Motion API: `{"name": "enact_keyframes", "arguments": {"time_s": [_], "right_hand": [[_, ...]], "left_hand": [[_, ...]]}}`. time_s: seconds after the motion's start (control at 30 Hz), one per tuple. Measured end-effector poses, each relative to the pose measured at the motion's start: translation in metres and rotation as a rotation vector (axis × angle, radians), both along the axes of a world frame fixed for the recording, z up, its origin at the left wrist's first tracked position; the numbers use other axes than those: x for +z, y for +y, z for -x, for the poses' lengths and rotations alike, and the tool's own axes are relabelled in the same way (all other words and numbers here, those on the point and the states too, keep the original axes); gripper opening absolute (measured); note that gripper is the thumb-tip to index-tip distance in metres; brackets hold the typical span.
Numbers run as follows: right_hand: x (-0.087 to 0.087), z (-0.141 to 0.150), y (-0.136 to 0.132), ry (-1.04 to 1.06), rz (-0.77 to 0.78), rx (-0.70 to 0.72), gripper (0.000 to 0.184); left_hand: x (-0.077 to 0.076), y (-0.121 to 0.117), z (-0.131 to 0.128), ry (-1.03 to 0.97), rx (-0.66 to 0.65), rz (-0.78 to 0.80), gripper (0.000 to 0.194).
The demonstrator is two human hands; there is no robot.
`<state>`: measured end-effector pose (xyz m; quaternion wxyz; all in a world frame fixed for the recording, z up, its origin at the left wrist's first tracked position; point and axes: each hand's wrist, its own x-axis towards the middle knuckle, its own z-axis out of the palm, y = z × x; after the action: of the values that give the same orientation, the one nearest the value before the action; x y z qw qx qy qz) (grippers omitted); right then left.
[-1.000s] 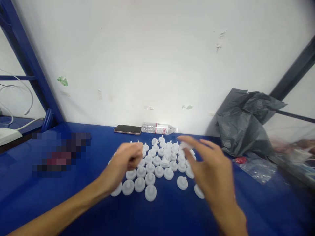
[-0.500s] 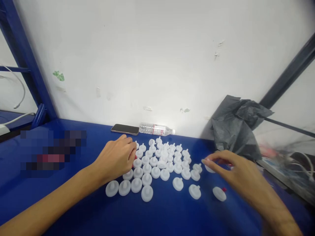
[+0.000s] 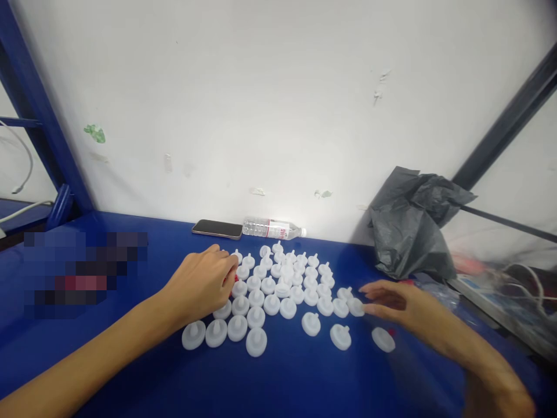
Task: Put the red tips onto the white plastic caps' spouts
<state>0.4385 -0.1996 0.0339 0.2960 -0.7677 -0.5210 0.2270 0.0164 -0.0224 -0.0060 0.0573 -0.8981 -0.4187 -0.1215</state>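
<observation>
Many round white plastic pieces with a short central stem lie on the blue table, mostly stem up. My left hand is closed at the left side of the group. Bits of small red pieces show at its fingers; the rest is hidden by the hand. On the right, my right hand has thumb and fingers apart. Its thumb tip is at the edge of a white round piece lying on the table. Below that hand lies another white disc with a red tip.
Against the white wall lie a phone and a clear plastic bottle. A grey plastic bag hangs at the right. Clear plastic and a power strip lie beyond my right hand. Blue rack posts stand at the left.
My right hand has set a white piece down at the right edge of the group and its fingers have parted. My left hand stays in place. The view has shifted slightly.
</observation>
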Motion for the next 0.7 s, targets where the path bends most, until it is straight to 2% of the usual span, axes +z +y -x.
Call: {"name": "enact_keyframes", "arguments": {"time_s": [0.07,0.17,0.23,0.3,0.43,0.6,0.7], "right_hand": [[-0.002,-0.005,-0.015,0.028,0.008,-0.040,0.039],[-0.017,-0.008,-0.034,0.057,-0.052,-0.103,0.021],[-0.026,-0.007,-0.039,0.092,-0.067,-0.090,0.010],[-0.028,-0.005,-0.037,0.129,-0.026,-0.039,0.008],[-0.011,-0.002,-0.033,0.074,0.062,0.024,0.016],[0.009,0.010,-0.045,0.115,-0.122,-0.068,0.015],[0.022,0.032,-0.041,0.088,-0.082,0.032,0.015]], "left_hand": [[0.008,-0.004,-0.002,0.054,0.009,0.032,0.030],[0.023,-0.012,-0.006,0.127,0.036,0.104,0.029],[0.029,-0.015,-0.007,0.141,0.047,0.118,0.030],[0.030,-0.016,-0.007,0.130,0.044,0.120,0.030],[0.016,-0.009,-0.004,0.045,0.013,0.071,0.031],[-0.004,-0.003,0.001,-0.140,-0.067,-0.041,0.030],[-0.006,-0.007,0.003,-0.281,-0.171,-0.127,0.033]]}}
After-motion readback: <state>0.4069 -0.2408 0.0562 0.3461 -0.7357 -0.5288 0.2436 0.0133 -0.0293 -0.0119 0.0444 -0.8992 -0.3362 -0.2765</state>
